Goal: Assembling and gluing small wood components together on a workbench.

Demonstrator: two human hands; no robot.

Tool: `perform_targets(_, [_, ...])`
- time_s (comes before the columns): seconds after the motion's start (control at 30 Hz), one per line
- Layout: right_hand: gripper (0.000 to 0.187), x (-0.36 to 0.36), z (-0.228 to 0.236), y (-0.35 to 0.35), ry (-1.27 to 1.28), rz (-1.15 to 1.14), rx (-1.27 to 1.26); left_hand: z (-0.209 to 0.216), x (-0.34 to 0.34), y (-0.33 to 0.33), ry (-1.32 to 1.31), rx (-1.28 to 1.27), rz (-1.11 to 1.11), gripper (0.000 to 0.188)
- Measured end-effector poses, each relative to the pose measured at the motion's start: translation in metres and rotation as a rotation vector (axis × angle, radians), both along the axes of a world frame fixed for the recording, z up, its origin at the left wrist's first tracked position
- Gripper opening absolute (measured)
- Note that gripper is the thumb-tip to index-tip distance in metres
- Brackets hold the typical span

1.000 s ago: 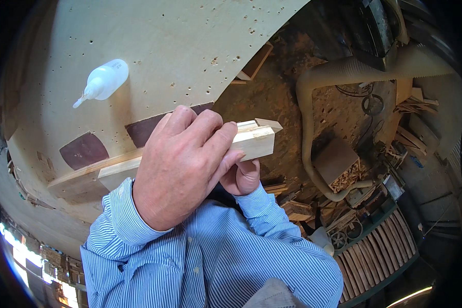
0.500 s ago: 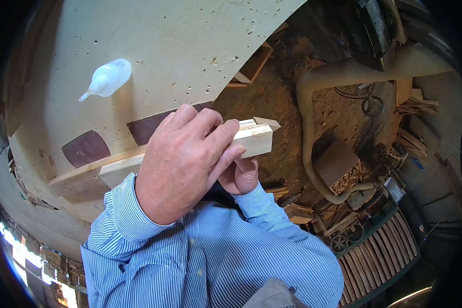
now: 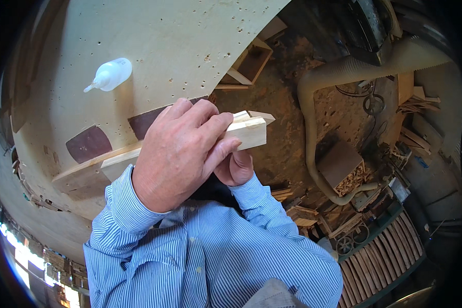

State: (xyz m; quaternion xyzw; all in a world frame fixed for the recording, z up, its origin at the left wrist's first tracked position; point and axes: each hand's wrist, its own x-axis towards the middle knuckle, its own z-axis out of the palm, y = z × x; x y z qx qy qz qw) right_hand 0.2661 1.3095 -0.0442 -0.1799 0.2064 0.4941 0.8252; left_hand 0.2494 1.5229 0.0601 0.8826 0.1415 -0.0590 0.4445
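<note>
A pale wooden batten (image 3: 252, 135) lies along the near edge of the workbench, its right end jutting past the corner. My left hand (image 3: 177, 151) is wrapped over its top, with the thumb on the near side and the fingers curled over the far side. From below, my right hand (image 3: 234, 168) closes around the batten near its right end; some of its fingers are hidden. At that end, a small wooden piece with a pointed tip (image 3: 262, 117) sits against the batten's far side. What lies under my left fingers is hidden.
A white squeeze bottle (image 3: 112, 75) stands on the pitted workbench (image 3: 164, 36). Two dark brown rectangular patches, one at the left (image 3: 89, 144), lie near its edge. On the floor are a hose (image 3: 306, 123), a box with wood scraps (image 3: 340, 164) and an open wooden box (image 3: 252, 60).
Both hands and the right end of the batten have shifted slightly left in the picture. The grip looks the same, and the whole view has moved a little.
</note>
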Motion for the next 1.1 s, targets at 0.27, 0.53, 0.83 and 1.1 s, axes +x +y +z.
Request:
perform_targets(0.27, [0.056, -0.005, -0.021, 0.001, -0.099, 0.022, -0.028, 0.0, -0.003, -0.005, 0.028, -0.007, -0.008, 0.042])
perform_targets(0.53, [0.038, -0.011, 0.006, -0.035, -0.146, 0.014, -0.386, 0.011, -0.026, -0.013, -0.26, 0.021, 0.229, 0.032])
perform_targets(0.83, [0.036, -0.046, 0.125, -0.021, -0.38, 0.019, -0.451, 0.051, -0.094, -0.082, 0.027, -0.567, 0.398, 0.045])
perform_targets(1.1, [0.027, -0.043, 0.153, 0.04, -1.218, 0.307, -0.494, 0.053, -0.18, -0.052, -0.214, -0.837, 0.84, 0.035])
